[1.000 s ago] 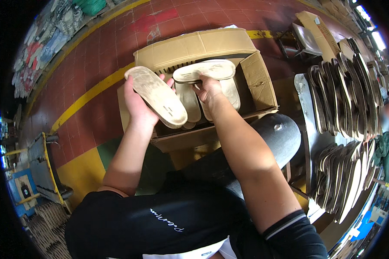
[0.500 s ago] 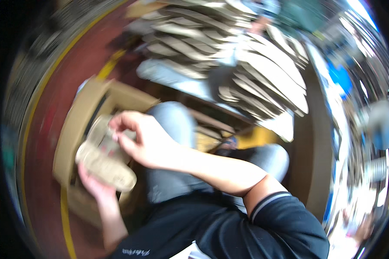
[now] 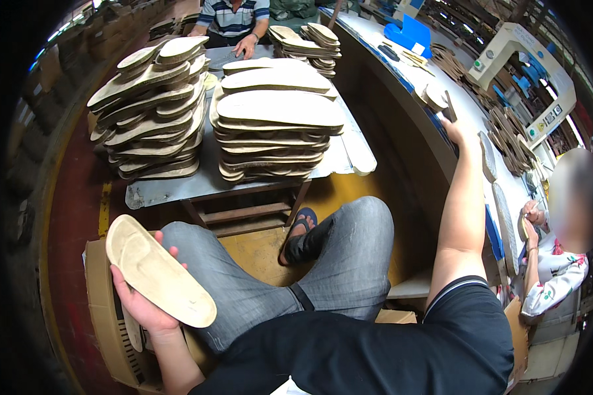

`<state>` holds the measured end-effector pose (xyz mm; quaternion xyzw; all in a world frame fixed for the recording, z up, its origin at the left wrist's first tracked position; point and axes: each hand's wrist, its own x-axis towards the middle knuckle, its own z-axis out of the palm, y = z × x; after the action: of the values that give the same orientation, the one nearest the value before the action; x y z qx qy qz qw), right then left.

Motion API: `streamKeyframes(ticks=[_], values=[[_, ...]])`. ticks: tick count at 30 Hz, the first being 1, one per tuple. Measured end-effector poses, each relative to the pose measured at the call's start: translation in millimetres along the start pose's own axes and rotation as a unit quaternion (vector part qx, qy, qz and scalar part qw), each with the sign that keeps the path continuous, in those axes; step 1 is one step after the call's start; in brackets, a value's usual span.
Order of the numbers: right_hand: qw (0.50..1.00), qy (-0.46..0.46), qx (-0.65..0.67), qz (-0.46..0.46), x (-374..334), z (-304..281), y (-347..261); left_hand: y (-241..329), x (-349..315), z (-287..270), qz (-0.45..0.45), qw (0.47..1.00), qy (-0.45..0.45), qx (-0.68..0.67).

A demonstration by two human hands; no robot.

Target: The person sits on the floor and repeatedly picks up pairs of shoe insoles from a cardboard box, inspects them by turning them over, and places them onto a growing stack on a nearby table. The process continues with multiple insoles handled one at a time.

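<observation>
A beige shoe insole (image 3: 157,273), contoured and tilted, rests in my left hand (image 3: 145,299), its fingers curled round the edges from beneath. This hand is above the cardboard box at my left knee. My right arm stretches out to the long bench on the right. There my right hand (image 3: 453,130) grips a thin dark-brown piece (image 3: 450,105) that stands on edge; its exact kind is hard to make out. Right beside it on the bench lie beige insole-like pieces (image 3: 433,97).
Two tall stacks of insoles, left (image 3: 155,112) and right (image 3: 277,125), fill the metal-topped table (image 3: 178,187) ahead. Behind it a person's hand (image 3: 246,46) rests. A cardboard box (image 3: 102,289) stands at left. Another person's hands (image 3: 532,217) work beyond the bench (image 3: 402,85), near a white machine (image 3: 524,59).
My right hand has gone from over the box at left to the bench at right. My left hand still holds an insole. The view has swung up and right and is sharper.
</observation>
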<state>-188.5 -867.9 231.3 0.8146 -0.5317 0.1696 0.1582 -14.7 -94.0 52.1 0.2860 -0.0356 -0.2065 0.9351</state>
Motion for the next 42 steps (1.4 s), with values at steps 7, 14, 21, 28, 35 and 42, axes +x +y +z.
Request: streamKeyframes(ticks=[7,14,21,28,35,42], values=[[0.916,0.155,0.314,-0.194,-45,-39,-55,-14,-12,-4,-0.015,0.993,0.024,-0.117],[0.574,-0.076,0.468,-0.667,-304,-130,-252,-14,-2,-31,-0.147,0.954,-0.173,-0.198],[0.379,-0.061,0.32,-0.866,-392,-161,-334,0,-34,-40,-0.205,0.954,-0.085,-0.201],[0.407,-0.167,0.335,-0.833,-416,-147,-373,17,-58,-59,-0.209,0.973,-0.043,0.088],[0.518,-0.241,0.486,-0.661,-408,-59,-330,81,-87,-96,0.006,0.957,0.182,0.226],[0.6,-0.315,0.462,-0.572,-393,8,-266,133,-111,-284,-0.133,0.764,0.291,0.56]])
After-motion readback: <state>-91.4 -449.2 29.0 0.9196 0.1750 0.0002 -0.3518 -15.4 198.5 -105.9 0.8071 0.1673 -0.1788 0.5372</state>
